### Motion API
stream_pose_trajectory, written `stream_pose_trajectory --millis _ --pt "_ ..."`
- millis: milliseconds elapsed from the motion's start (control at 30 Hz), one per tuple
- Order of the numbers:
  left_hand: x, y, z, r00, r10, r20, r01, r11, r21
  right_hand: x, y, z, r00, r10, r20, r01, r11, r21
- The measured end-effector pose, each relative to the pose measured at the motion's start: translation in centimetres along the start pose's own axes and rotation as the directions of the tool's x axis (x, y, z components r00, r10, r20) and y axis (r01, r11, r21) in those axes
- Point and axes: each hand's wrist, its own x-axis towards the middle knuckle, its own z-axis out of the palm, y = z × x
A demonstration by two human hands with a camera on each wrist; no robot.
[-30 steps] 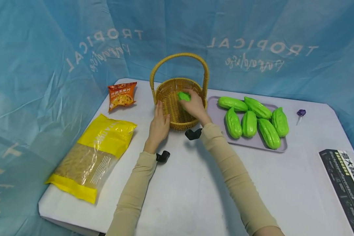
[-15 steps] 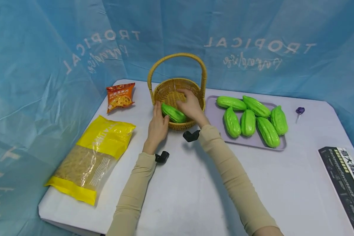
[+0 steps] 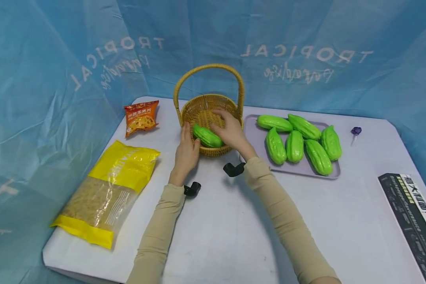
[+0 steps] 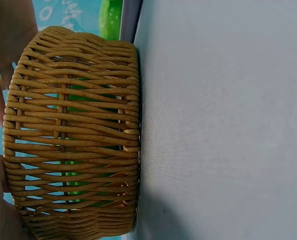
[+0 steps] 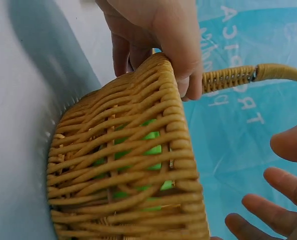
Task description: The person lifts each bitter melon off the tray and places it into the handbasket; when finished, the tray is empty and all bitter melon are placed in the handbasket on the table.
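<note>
In the head view a wicker basket (image 3: 216,151) with a tall handle stands at the back middle of the table. A green, ridged bitter melon (image 3: 207,137) lies in it, seen only through gaps in the weave in both wrist views. My left hand (image 3: 186,154) grips the basket's left rim, thumb over the edge and fingers along the outside. My right hand (image 3: 232,132) is over the basket's right side, fingers apart and holding nothing; spread fingers (image 5: 273,207) show in the right wrist view.
Right of the basket, a lilac tray (image 3: 250,134) bears several more bitter melons (image 3: 295,146). A purple lollipop (image 3: 356,131) and a black pasta box (image 3: 408,221) lie farther right. At left are an orange snack bag (image 3: 141,117) and a yellow pasta bag (image 3: 108,191).
My right hand has let go of the bitter melon, which now lies near the basket's front left. The right hand stays over the basket; the left hand keeps its place at the rim.
</note>
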Motion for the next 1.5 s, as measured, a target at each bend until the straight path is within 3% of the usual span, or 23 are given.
stream_pose_trajectory --millis 267,667,833,1167,1500 --pt "0.0 0.0 0.0 1.0 0.006 -0.007 -0.006 1.0 -0.009 -2.1 0.7 -1.2 0.999 0.03 -0.031 -0.028 0.998 0.058" --pt "-0.1 0.2 0.0 1.0 0.006 -0.018 -0.006 1.0 -0.014 -4.7 3.2 -4.6 0.981 0.075 -0.182 -0.057 0.993 0.101" --pt "-0.1 0.3 0.1 1.0 0.008 -0.011 -0.008 1.0 -0.023 -6.1 4.8 -6.5 0.962 0.149 -0.229 -0.137 0.988 0.067" --pt "-0.1 0.4 0.0 1.0 0.008 -0.016 -0.008 0.999 -0.031 -8.5 8.6 -8.5 0.937 0.179 -0.301 -0.192 0.981 -0.013" --pt "-0.1 0.2 0.1 1.0 0.007 -0.016 -0.008 0.999 -0.034 -9.7 9.8 -8.6 0.946 0.171 -0.274 -0.195 0.979 -0.065"
